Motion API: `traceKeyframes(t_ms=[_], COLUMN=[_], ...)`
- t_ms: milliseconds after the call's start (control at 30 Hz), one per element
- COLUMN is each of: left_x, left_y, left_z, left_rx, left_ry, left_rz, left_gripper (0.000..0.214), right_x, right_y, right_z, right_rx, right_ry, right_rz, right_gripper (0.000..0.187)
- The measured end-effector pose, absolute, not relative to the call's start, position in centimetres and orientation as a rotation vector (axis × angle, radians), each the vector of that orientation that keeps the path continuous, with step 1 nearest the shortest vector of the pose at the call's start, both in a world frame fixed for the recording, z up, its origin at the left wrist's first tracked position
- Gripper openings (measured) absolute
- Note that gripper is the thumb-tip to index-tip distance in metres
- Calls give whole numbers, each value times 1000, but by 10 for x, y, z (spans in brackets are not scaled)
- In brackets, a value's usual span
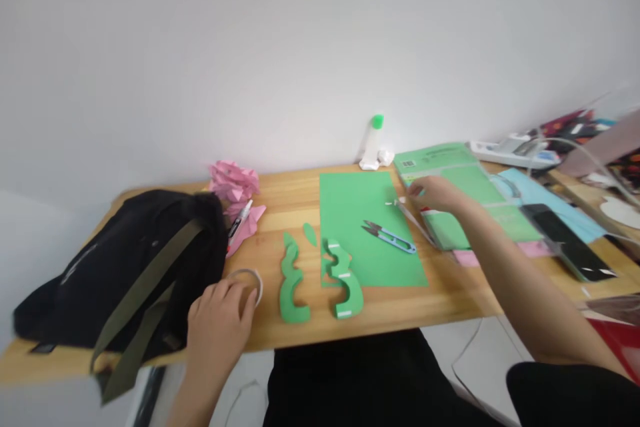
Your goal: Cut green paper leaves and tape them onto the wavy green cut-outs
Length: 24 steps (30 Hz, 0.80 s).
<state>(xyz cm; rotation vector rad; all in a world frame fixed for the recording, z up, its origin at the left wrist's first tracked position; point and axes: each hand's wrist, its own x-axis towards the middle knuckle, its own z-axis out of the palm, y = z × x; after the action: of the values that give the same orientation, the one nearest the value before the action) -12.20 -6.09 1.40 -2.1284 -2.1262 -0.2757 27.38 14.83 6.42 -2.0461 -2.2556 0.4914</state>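
My left hand (219, 317) rests near the table's front edge with its fingers curled on a roll of clear tape (249, 280), beside a black bag (125, 267). My right hand (434, 192) reaches far across to the top right corner of a green paper sheet (367, 213), its fingertips pinched near small white bits (393, 202) and a thin white strip (415, 220); what it holds is too small to name. Two wavy green cut-outs (293, 280) (345, 280) lie in front of me. Blue thread snips (390, 237) lie on the green sheet.
A glue bottle with a green cap (374, 140) stands at the wall. Crumpled pink paper (234, 181) and a marker (239, 219) sit by the bag. A green paper pack (465, 193), blue paper, a phone (565, 240) and a power strip (510, 150) lie right.
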Motion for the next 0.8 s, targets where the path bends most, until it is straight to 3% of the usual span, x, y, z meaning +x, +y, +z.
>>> traceKeyframes(t_ms=[133, 267, 433, 567, 733, 800], left_x=[-121, -120, -99, -71, -53, -50], left_y=[-75, -76, -91, -101, -102, -101], left_z=[21, 21, 42, 62, 62, 58], left_rx=[-2333, -2248, -2199, -2424, -2615, -2631], left_ry=[-2289, -2476, -2511, -2391, -2395, -2459], left_rz=[-162, -374, -1256, -1522, -1626, -1799], left_gripper=[15, 13, 10, 6, 4, 13], right_x=[258, 218, 154, 120, 117, 121], right_y=[125, 87, 28, 0, -12, -16], right_z=[66, 65, 67, 71, 69, 66], right_rx=[-1939, -1600, -1090, -852, -822, -789], right_ry=[-2305, -2372, -2274, -2063, -1942, -1920], right_rz=[401, 497, 867, 1215, 1339, 1307], right_gripper=[19, 20, 27, 43, 24, 22])
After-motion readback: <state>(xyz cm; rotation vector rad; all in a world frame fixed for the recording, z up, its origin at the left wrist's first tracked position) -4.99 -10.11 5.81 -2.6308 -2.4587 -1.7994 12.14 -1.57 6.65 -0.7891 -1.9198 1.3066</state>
